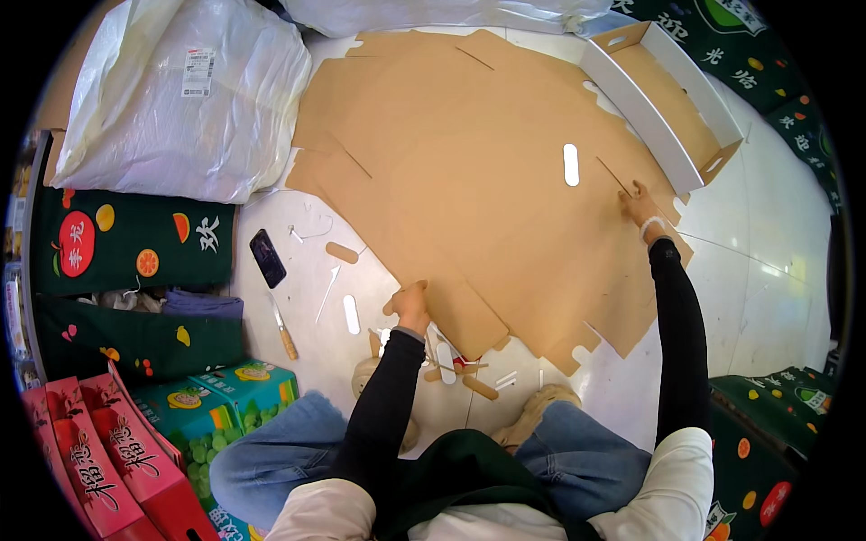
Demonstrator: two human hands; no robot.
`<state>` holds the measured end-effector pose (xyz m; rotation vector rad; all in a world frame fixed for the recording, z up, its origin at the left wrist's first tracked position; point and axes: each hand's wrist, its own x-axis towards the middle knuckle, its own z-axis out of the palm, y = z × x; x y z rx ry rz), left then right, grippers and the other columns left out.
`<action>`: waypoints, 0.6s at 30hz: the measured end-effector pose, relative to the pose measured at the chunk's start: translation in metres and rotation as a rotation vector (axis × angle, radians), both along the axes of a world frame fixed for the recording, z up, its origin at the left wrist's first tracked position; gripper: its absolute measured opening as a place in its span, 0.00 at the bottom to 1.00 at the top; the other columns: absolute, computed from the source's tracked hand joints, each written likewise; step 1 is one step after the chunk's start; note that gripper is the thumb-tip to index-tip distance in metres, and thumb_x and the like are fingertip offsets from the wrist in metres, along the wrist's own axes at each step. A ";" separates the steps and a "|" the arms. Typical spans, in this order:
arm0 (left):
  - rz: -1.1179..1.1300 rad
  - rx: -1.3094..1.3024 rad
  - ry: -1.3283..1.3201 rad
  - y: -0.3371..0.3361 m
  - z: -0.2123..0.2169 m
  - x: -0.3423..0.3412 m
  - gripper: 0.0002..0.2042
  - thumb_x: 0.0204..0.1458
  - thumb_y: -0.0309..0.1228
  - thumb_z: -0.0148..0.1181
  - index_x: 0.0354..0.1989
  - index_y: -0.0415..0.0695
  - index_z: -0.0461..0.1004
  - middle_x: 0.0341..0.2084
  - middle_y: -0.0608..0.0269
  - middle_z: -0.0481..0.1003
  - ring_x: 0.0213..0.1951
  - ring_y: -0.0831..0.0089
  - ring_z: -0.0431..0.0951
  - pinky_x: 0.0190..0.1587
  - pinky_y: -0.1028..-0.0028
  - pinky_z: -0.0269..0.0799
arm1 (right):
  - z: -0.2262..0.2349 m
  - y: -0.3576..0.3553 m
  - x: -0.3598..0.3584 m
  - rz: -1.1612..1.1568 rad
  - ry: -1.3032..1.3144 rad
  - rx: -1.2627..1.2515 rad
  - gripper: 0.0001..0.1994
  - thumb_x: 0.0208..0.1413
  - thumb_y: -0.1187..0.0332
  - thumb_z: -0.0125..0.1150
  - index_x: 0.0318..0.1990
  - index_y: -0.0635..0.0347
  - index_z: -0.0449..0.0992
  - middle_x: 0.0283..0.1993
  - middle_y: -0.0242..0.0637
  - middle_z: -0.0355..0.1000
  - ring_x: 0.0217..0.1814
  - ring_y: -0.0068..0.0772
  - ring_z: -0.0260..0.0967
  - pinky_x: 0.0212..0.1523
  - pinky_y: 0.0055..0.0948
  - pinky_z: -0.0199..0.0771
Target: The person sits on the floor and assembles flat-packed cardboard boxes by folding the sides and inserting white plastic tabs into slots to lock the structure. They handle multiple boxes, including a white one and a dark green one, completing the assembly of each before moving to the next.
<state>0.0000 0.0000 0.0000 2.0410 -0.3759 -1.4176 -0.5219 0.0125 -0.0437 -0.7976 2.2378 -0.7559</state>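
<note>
A large flat brown cardboard sheet (469,171) with cut flaps and an oval slot lies spread on the white floor. My left hand (411,305) grips its near-left edge, fingers curled over the flap. My right hand (639,204) presses on the sheet's right side near a slit, fingers closed on the cardboard there. Both arms wear black sleeves. Small cardboard offcuts (456,365) lie on the floor between my knees and the sheet.
A folded white-sided tray box (663,99) sits at the far right. A phone (267,257) and a knife with a wooden handle (283,328) lie on the floor at left. A big white plastic bag (180,99), green and red fruit cartons (135,424) stand left.
</note>
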 end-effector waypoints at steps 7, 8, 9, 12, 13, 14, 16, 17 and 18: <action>0.113 -0.059 0.029 0.001 -0.001 0.004 0.18 0.46 0.22 0.60 0.42 0.22 0.65 0.36 0.47 0.71 0.34 0.59 0.76 0.32 0.63 0.74 | 0.026 -0.032 0.087 0.321 0.453 0.035 0.32 0.48 0.54 0.65 0.58 0.61 0.65 0.59 0.57 0.63 0.64 0.55 0.58 0.63 0.42 0.57; 0.127 -0.058 0.045 0.002 0.002 0.001 0.17 0.46 0.22 0.60 0.42 0.22 0.65 0.36 0.47 0.71 0.33 0.59 0.76 0.32 0.64 0.74 | 0.021 -0.038 0.088 0.310 0.427 -0.035 0.32 0.48 0.54 0.65 0.59 0.60 0.65 0.59 0.56 0.63 0.64 0.55 0.57 0.63 0.42 0.57; 0.110 -0.065 0.048 0.002 0.003 -0.001 0.18 0.46 0.22 0.60 0.42 0.22 0.65 0.36 0.47 0.71 0.34 0.59 0.76 0.32 0.63 0.74 | 0.013 -0.048 0.086 0.304 0.439 -0.092 0.33 0.48 0.53 0.66 0.59 0.59 0.65 0.59 0.56 0.63 0.64 0.54 0.58 0.64 0.42 0.57; 0.036 -0.064 -0.003 0.001 0.007 -0.008 0.19 0.46 0.23 0.60 0.43 0.21 0.65 0.37 0.46 0.71 0.37 0.60 0.75 0.34 0.64 0.73 | 0.006 -0.072 0.090 0.289 0.468 -0.168 0.30 0.48 0.52 0.66 0.57 0.54 0.69 0.59 0.51 0.65 0.62 0.52 0.60 0.63 0.42 0.58; 0.037 -0.066 -0.030 0.002 0.008 -0.006 0.19 0.46 0.23 0.60 0.43 0.21 0.65 0.37 0.46 0.71 0.37 0.60 0.75 0.35 0.64 0.73 | 0.010 -0.078 0.099 0.276 0.481 -0.127 0.29 0.47 0.52 0.66 0.55 0.54 0.70 0.58 0.49 0.65 0.61 0.51 0.60 0.62 0.42 0.59; 0.038 -0.068 -0.056 0.002 0.009 -0.004 0.20 0.45 0.23 0.61 0.43 0.21 0.65 0.37 0.46 0.71 0.38 0.60 0.75 0.36 0.64 0.72 | 0.014 -0.083 0.106 0.263 0.494 -0.086 0.27 0.47 0.53 0.67 0.54 0.53 0.71 0.58 0.48 0.66 0.60 0.50 0.61 0.61 0.41 0.60; 0.044 -0.047 -0.098 0.002 0.016 -0.007 0.21 0.45 0.24 0.61 0.44 0.21 0.65 0.38 0.45 0.70 0.39 0.61 0.74 0.37 0.65 0.72 | 0.020 -0.086 0.115 0.214 0.521 -0.009 0.25 0.46 0.53 0.67 0.51 0.54 0.73 0.56 0.46 0.67 0.59 0.48 0.62 0.59 0.41 0.62; 0.054 -0.028 -0.123 0.002 0.020 -0.007 0.21 0.45 0.25 0.62 0.44 0.21 0.65 0.39 0.45 0.70 0.39 0.61 0.74 0.37 0.65 0.72 | 0.021 -0.088 0.120 0.181 0.527 0.021 0.24 0.46 0.53 0.68 0.49 0.54 0.74 0.55 0.46 0.67 0.58 0.47 0.63 0.58 0.41 0.63; 0.064 -0.011 -0.145 0.003 0.024 -0.008 0.22 0.45 0.25 0.62 0.44 0.21 0.65 0.39 0.44 0.70 0.39 0.61 0.74 0.37 0.65 0.72 | 0.020 -0.089 0.121 0.146 0.535 0.048 0.23 0.45 0.54 0.69 0.48 0.55 0.75 0.54 0.45 0.68 0.58 0.46 0.64 0.57 0.40 0.65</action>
